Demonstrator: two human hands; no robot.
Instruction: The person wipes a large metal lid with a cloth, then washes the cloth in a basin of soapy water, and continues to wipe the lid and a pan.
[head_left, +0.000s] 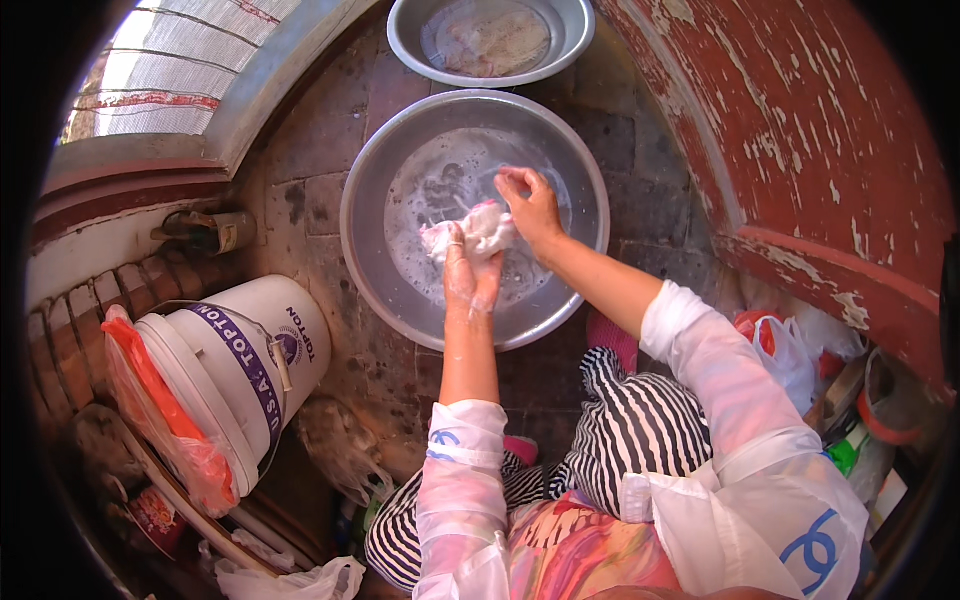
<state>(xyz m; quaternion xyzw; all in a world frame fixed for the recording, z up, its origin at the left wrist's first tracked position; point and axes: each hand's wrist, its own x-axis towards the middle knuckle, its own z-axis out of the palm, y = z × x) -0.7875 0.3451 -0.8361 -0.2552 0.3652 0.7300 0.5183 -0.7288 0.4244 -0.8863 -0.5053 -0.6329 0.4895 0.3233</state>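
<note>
A large metal basin (360, 247) stands on the floor before me, with soapy, foamy water (420, 180) in it. Over that water my left hand (471, 274) grips a wet, bunched cloth (484, 229), white with pink parts. Suds cling to the hand and wrist. My right hand (531, 206) is raised just right of the cloth, its fingers curled and thumb near the index finger. Its lower edge lies close to the cloth; whether they touch is hard to see.
A second metal basin (397, 45) holding water and pale cloth stands beyond. At left is a white lidded bucket (300, 322) with a red plastic bag (161, 390) on its lid; a bottle (229, 231) lies by the wall. Right are a peeling red door (810, 150) and plastic bags (784, 352).
</note>
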